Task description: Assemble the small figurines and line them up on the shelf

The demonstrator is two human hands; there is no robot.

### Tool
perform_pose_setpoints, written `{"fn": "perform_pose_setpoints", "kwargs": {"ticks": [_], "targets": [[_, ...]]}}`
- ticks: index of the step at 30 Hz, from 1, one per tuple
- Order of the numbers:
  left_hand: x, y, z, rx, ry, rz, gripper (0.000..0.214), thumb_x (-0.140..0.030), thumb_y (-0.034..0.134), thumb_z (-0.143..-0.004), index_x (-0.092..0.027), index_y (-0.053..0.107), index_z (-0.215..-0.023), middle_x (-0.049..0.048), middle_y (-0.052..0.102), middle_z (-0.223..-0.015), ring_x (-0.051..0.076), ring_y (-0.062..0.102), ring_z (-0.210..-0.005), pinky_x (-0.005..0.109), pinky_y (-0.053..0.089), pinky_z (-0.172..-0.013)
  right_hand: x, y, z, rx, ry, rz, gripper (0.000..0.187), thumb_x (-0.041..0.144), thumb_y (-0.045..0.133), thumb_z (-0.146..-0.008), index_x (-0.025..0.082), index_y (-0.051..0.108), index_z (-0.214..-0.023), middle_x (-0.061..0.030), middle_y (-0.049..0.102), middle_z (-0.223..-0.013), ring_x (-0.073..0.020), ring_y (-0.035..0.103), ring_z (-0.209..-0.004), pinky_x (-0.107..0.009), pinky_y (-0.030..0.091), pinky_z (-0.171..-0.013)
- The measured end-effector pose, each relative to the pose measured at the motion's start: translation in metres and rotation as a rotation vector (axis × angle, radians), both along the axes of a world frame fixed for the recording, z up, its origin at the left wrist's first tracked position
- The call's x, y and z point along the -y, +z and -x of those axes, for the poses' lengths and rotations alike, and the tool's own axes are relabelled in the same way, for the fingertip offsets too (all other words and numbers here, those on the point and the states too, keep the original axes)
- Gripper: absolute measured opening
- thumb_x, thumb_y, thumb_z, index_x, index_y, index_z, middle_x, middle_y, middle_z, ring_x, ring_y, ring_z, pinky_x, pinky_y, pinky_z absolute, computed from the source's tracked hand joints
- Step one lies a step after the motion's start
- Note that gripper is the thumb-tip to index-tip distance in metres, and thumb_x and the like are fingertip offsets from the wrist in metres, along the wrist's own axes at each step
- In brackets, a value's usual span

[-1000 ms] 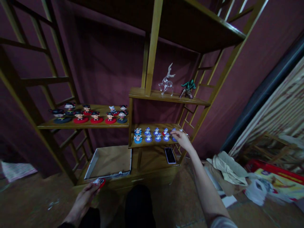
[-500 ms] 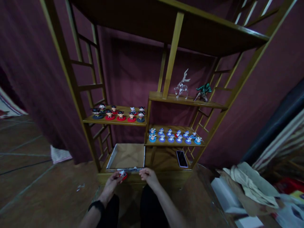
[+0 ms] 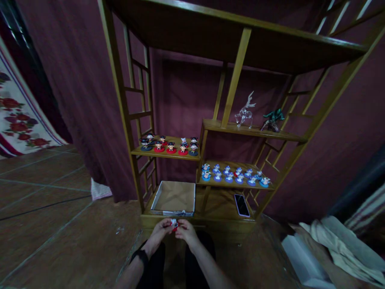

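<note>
My left hand and my right hand meet low in front of me, both pinched on a small figurine with a red base. They hover just before the bottom board of a wooden shelf unit. An open cardboard box lies on that board right behind my hands. On the left shelf stand several red-based figurines. The lower right shelf carries several blue-based figurines.
A phone lies flat on the bottom board at the right. A glass deer and a green figure stand on the upper right shelf. Cloth and a white box lie on the floor at right. A floral fabric hangs at left.
My right hand left the blue figurines' shelf and came down to join my left hand on the red-based figurine. My view has backed away and swung left.
</note>
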State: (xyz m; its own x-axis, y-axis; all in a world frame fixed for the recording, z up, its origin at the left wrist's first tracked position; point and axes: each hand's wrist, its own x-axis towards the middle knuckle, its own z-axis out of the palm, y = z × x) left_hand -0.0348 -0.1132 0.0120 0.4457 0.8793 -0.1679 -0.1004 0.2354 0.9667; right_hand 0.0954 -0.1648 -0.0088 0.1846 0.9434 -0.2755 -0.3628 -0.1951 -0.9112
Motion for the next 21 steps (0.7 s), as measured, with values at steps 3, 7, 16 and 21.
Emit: {"fn": "perform_pose_setpoints", "kwargs": {"ticks": [3,7,16,21], "targets": [[-0.004,-0.007,0.0,0.009,-0.001,0.012,0.028,-0.024,0.073,-0.049,-0.015,0.063,-0.073,0.001,0.062,-0.065,0.011,0.052,-0.057,0.021,0.036,-0.053,0.0,0.001,0.002,-0.017,-0.037,-0.005,0.049,0.039,0.075,-0.048,0.019,0.06,-0.091,0.0009,0.058,-0.073,-0.0136,0.06,-0.064,-0.032,0.049,-0.064],[-0.007,-0.013,0.005,0.038,0.047,0.04,0.034,-0.025,0.074,-0.05,-0.016,0.063,-0.081,0.0016,0.063,-0.068,0.013,0.056,-0.062,0.022,0.039,-0.055,-0.003,0.0,0.007,-0.048,-0.018,-0.019,0.042,0.039,0.073,-0.052,0.019,0.062,-0.087,-0.0021,0.061,-0.08,-0.0142,0.06,-0.067,-0.033,0.049,-0.067],[0.005,0.006,0.019,0.104,-0.022,0.028,0.04,-0.031,0.072,-0.059,-0.016,0.065,-0.095,0.008,0.066,-0.091,0.018,0.059,-0.079,0.027,0.042,-0.071,0.002,0.015,0.018,-0.144,0.012,-0.091,0.031,0.034,0.069,-0.06,0.019,0.062,-0.086,-0.0047,0.064,-0.088,-0.0169,0.061,-0.079,-0.032,0.047,-0.074],[0.002,0.01,0.018,0.109,-0.081,-0.038,0.043,-0.028,0.073,-0.058,-0.015,0.066,-0.098,0.0086,0.066,-0.094,0.021,0.058,-0.085,0.03,0.04,-0.081,-0.008,0.01,0.009,-0.099,0.049,-0.077,0.032,0.038,0.07,-0.06,0.019,0.062,-0.085,-0.0046,0.064,-0.088,-0.0163,0.06,-0.079,-0.031,0.047,-0.072]]}}
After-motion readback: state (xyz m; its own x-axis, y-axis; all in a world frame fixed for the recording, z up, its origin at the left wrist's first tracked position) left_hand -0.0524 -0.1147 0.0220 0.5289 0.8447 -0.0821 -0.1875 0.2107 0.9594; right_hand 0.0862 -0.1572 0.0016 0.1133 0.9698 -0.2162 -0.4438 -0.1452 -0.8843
